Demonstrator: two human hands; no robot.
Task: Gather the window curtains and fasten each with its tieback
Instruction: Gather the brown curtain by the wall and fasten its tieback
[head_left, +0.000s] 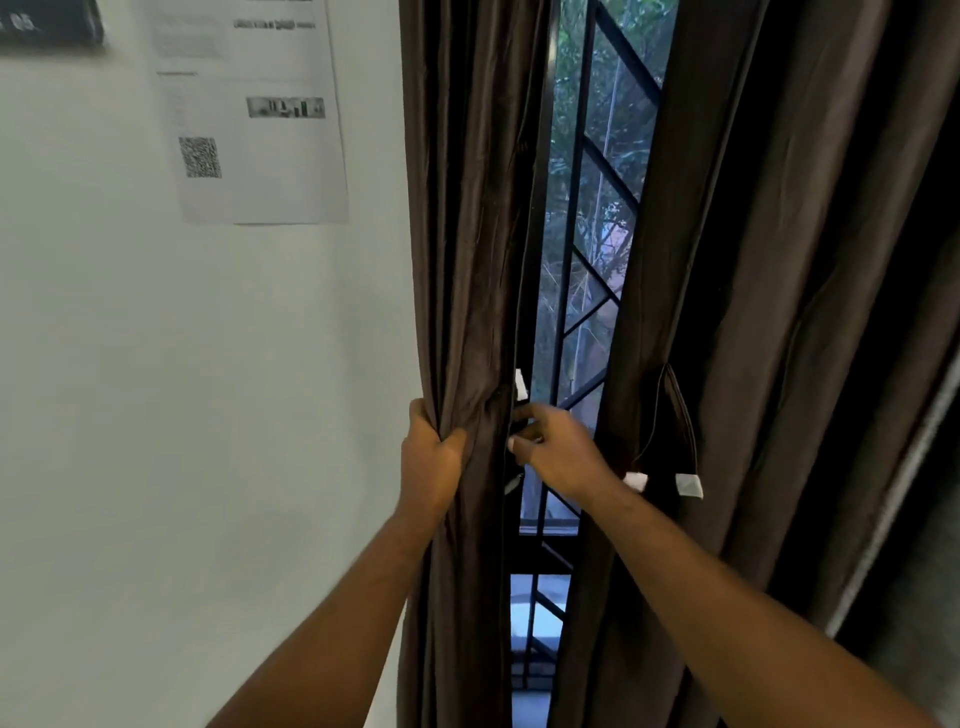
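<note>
Two brown curtains leave only a narrow gap over the window grille (571, 270). Your left hand (431, 467) grips the left curtain (467, 260) bunched against the wall (208, 364); your right hand (558, 452) pinches its inner edge. On the right curtain (779, 260) the tieback (684, 421) hangs unfastened.

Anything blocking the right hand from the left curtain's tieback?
Nothing visible. The right hand already has its fingers at the tieback, on the inner edge of the left curtain, which the left hand grips bunched. Whether they pinch the strap is unclear.
</note>
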